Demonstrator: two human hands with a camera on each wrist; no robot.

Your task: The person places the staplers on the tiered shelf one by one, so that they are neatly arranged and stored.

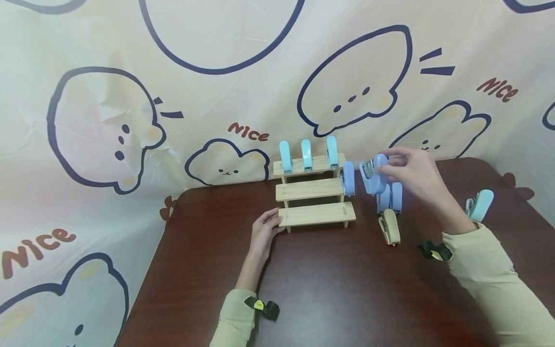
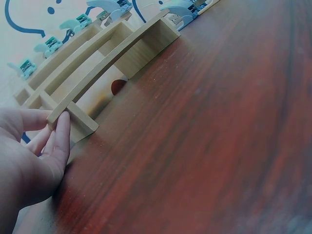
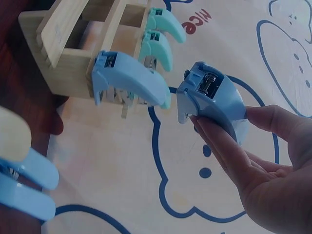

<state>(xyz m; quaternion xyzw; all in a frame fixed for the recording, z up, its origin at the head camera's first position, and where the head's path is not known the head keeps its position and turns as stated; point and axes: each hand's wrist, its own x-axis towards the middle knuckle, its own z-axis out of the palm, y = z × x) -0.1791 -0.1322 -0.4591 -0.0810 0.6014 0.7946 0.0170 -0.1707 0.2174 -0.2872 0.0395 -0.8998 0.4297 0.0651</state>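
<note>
My right hand holds a blue stapler between thumb and fingers, raised to the right of a three-step wooden stand. In the right wrist view, that stapler's open top with a metal spring shows. My left hand pinches the left end of the stand's lowest step. Another blue stapler is at the right end of the middle step. Along the top step stand three teal staplers, the middle one between the others.
Right of the stand, two blue staplers stand side by side behind a beige stapler. Farther right is a teal stapler, near my right sleeve. A printed cloth hangs behind the dark wooden table.
</note>
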